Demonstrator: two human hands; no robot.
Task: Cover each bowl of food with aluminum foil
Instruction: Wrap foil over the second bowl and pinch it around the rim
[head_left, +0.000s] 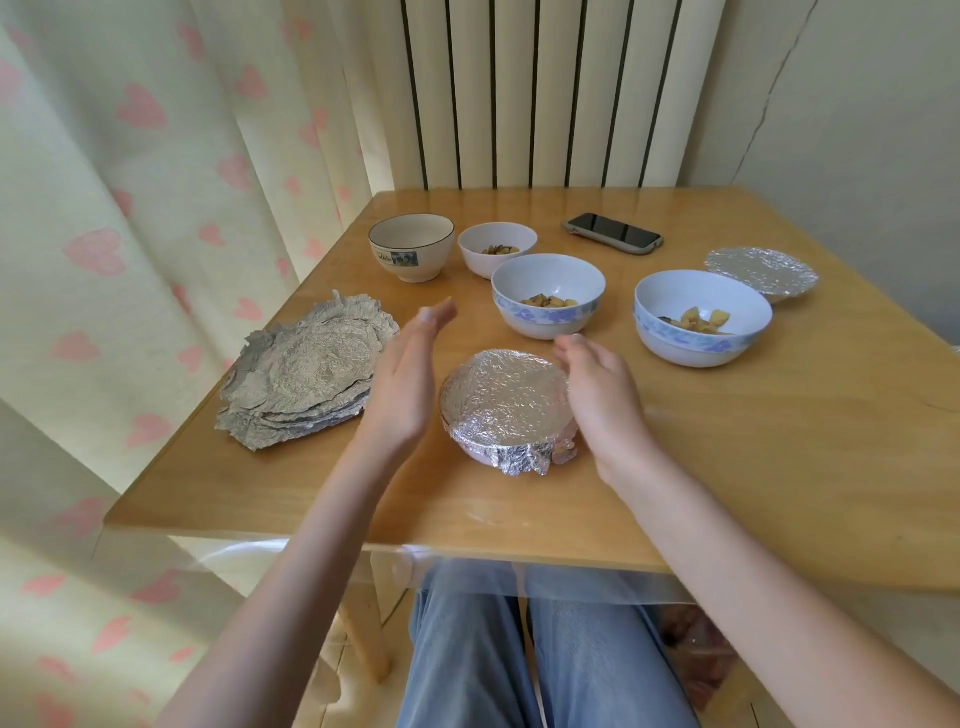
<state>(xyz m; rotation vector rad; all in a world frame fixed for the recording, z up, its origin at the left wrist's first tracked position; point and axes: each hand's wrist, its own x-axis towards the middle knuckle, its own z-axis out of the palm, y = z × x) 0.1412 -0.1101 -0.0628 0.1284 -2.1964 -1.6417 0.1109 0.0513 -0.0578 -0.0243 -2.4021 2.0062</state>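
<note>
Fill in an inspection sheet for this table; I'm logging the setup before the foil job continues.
Surface: light wooden table under a clear sheet.
Job's things: two foil-covered bowls, near and far right; three uncovered bowls with food; cream bowl, contents hidden; stack of crumpled foil sheets.
Clutter: black smartphone.
Hands: left hand open; right hand touching near bowl.
Cables: nothing seen.
Surroundings: heart-print curtain, white radiator.

Both hands (402, 379) (605, 395) open beside foil-covered bowl (504, 400); 3 food bowls uncovered.
</note>
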